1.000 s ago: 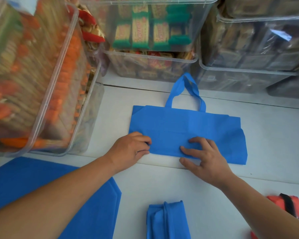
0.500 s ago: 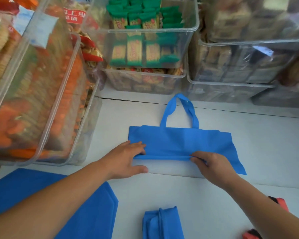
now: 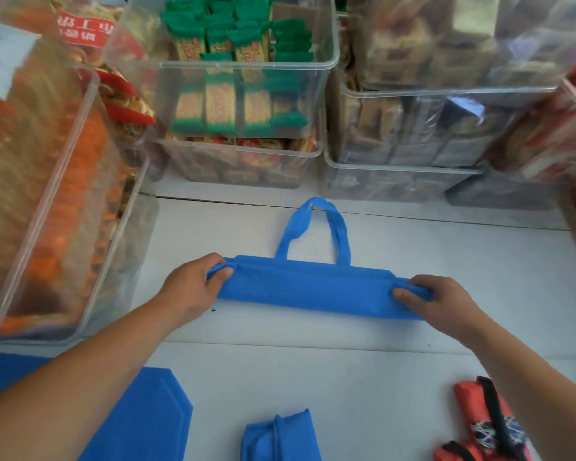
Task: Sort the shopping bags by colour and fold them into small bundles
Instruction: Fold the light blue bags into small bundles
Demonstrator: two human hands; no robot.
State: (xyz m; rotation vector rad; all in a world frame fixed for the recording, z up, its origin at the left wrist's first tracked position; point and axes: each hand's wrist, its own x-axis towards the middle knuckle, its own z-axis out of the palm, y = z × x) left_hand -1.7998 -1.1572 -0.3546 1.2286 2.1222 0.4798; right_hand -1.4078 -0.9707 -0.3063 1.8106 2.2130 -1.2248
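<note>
— Grip is the weak point. The left hand (image 3: 193, 287) and right hand (image 3: 443, 301) each pinch only one end of the bag (image 3: 313, 291), so I'd guess the folded strip springs open in the middle if either loosens.

— How closed are they?

— Both are curled tight round their ends, thumbs on top.

— And the bag?

— It's a long band flat on the desk (image 3: 413, 377) between them. Its handles (image 3: 313, 227) point toward the bins (image 3: 246, 94) and could fold in crooked.

— Anything close by?

— A blue bundle (image 3: 280, 437) lies nearer, a flat blue bag (image 3: 140, 420) under the left arm, and a red bundle (image 3: 489, 424) beside the right arm. All are well apart.
</note>
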